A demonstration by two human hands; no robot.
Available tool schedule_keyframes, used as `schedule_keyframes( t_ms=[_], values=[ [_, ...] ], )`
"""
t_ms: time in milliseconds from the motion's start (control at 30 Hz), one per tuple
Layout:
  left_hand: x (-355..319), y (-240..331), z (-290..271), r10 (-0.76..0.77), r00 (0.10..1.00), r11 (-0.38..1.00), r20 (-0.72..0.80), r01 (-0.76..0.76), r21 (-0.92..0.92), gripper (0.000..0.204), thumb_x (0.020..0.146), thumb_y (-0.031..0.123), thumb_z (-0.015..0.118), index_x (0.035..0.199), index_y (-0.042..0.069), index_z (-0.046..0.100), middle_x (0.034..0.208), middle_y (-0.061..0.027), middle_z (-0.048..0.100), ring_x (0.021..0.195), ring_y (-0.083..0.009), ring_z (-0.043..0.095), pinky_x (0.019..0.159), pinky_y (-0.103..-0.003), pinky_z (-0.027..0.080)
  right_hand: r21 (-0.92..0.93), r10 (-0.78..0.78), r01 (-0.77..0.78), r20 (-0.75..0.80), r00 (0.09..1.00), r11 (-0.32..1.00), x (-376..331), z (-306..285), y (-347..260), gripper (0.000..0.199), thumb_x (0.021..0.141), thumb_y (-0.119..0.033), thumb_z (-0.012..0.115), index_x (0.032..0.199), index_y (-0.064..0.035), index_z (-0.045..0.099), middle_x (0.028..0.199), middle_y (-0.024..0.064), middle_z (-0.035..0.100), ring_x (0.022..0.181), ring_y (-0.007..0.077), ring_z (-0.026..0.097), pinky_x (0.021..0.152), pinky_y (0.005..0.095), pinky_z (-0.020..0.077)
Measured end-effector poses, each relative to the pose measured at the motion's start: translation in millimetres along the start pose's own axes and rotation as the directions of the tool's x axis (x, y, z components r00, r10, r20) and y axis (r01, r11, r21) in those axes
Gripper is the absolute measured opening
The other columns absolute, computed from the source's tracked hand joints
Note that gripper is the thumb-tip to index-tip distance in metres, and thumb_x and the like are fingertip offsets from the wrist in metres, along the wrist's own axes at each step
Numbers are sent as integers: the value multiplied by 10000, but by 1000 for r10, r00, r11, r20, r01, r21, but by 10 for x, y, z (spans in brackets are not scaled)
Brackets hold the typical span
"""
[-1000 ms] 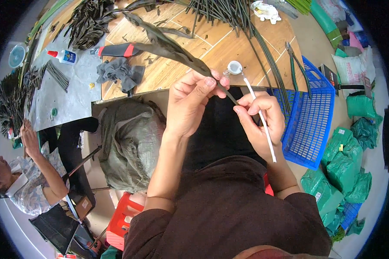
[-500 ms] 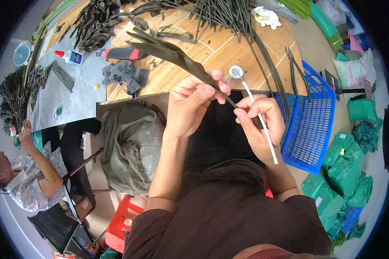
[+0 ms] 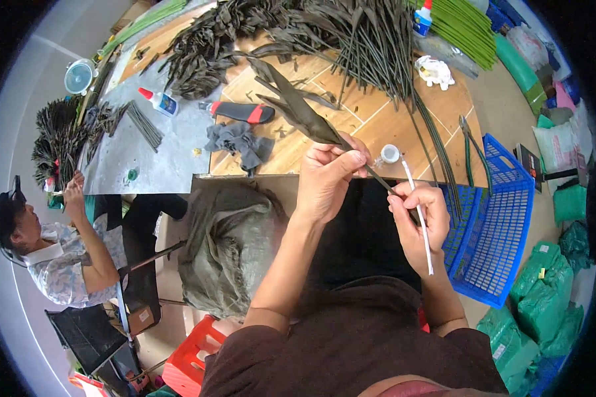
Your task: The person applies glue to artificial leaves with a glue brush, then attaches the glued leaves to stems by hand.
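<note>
My left hand is closed, thumb and fingers pinching a dark, olive-brown leaf at its base. The broad blades point up and to the left over the table, and the thin stem slants down to my right hand. That hand's fingers are closed on a thin white stick, held upright at a tilt, and also touch the stem's lower part. Just beyond the stick's upper tip stands a small white cup at the table's near edge.
Dark stems and leaves heap at the back. A red-and-black utility knife, grey cloth and glue bottle lie left. Pliers rest by a blue basket at right. A co-worker sits at left.
The whole view has shifted, so the table and hands appear lower and farther right. The stick's tip, formerly at the cup's mouth, now sits just beside it. Both hands keep their holds.
</note>
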State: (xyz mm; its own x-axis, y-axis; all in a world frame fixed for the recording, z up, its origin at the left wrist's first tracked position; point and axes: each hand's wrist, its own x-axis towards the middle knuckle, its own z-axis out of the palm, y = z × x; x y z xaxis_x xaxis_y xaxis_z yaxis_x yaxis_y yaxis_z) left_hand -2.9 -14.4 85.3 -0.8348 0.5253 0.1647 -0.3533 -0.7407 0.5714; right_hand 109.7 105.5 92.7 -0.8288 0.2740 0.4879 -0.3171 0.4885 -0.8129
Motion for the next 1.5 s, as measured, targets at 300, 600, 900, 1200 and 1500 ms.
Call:
schedule_keyframes(
  t_ms=[300,600,900,1200,1500],
  values=[
    [49,43,-44,58,995,997,-76,-54,54,103,777,48,619,826,18,534,730,-89,580,634,-121,531,579,-229,434,46,62,-61,-8,998,997,34,68,-60,261,717,72,657,830,-30,446,789,105,587,618,101,552,523,210,435],
    [186,109,-174,65,990,950,-125,-23,312,230,798,49,608,1007,-1,528,816,-73,594,710,-108,550,617,-221,446,159,199,-174,-151,968,972,387,-42,-107,231,752,90,610,839,-26,430,803,63,557,618,56,534,519,181,429],
    [342,23,-515,376,926,457,-21,-166,874,89,813,18,571,901,10,562,662,46,481,530,-6,366,472,-159,294,-68,92,-121,-332,939,990,1131,-148,29,189,788,47,586,808,-52,427,721,-3,492,579,16,391,508,166,328],
    [278,176,-480,415,910,350,-20,-139,926,127,792,-9,535,912,24,560,668,-52,512,568,-123,486,533,-245,402,-391,-35,-77,-272,962,917,2318,95,606,194,759,-46,626,798,-34,437,659,76,490,565,185,481,527,305,383],
    [325,-207,-613,473,881,383,-1,-205,901,87,875,23,489,958,26,513,650,-4,451,545,-67,382,489,-214,321,-432,-134,55,-153,979,900,1875,-219,887,156,845,-112,552,842,-15,429,679,136,484,623,276,493,579,351,399]
  ],
)
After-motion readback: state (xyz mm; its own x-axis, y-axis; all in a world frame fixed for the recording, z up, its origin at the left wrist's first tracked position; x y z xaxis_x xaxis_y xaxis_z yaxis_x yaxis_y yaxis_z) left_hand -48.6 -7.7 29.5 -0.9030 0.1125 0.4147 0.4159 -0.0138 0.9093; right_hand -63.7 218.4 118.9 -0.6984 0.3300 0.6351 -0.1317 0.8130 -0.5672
